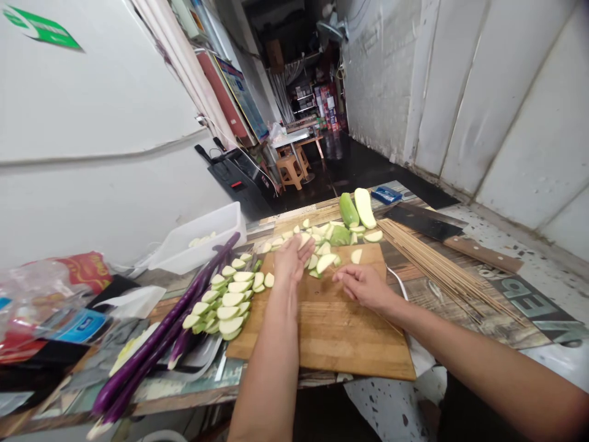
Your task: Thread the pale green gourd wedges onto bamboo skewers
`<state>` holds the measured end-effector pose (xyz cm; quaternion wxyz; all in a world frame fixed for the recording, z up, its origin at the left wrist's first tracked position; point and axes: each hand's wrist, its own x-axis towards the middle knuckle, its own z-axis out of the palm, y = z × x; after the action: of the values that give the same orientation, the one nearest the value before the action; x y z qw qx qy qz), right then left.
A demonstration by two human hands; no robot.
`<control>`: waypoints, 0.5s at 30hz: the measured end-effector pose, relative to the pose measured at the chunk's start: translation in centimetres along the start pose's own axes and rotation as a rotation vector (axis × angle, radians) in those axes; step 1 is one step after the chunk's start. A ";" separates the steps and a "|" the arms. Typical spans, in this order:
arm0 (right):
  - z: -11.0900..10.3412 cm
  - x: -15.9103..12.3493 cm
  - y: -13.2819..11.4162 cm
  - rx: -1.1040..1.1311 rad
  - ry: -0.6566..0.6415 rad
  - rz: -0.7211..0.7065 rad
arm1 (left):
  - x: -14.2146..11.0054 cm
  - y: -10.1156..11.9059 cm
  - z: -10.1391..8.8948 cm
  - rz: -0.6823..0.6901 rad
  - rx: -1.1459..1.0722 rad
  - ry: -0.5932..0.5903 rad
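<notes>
My left hand (291,256) is closed around a pale green zucchini slice, partly hidden by the fingers, above the far part of the wooden cutting board (340,344). Just right of it, my right hand (361,283) pinches a thin bamboo skewer (392,324), whose rear end sticks out under the wrist. A half-round zucchini slice (326,263) is close to the right fingertips; whether the skewer pierces it I cannot tell. Loose slices (356,255) lie scattered across the board's far end. Left of the board, skewered slices (230,299) are stacked in rows.
Long purple eggplants (151,341) lie at the left, by a white plastic tub (197,239). Zucchini halves (365,209) rest at the back. On the right are a bundle of bamboo skewers (442,261), a cleaver (423,222) and a blue packet (387,195). Plastic bags (50,301) sit far left.
</notes>
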<state>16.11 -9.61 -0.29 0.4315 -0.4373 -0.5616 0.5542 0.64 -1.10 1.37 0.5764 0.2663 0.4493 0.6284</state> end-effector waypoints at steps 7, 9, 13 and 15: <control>0.1 0.2 0.8 -0.025 0.044 -0.017 | -0.2 0.1 0.2 -0.041 -0.029 -0.005; 0.1 0.2 0.8 -0.036 0.048 -0.011 | -0.2 0.1 0.2 -0.050 -0.039 -0.012; -0.1 0.1 0.7 -0.046 0.053 -0.027 | -0.1 0.2 0.2 -0.074 -0.065 -0.009; -0.1 0.1 0.5 -0.034 0.058 -0.027 | 0.0 0.2 0.3 -0.085 -0.077 -0.015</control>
<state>16.22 -9.43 -0.80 0.4476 -0.4529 -0.5641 0.5256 0.77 -1.03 1.64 0.6158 0.2291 0.4314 0.6182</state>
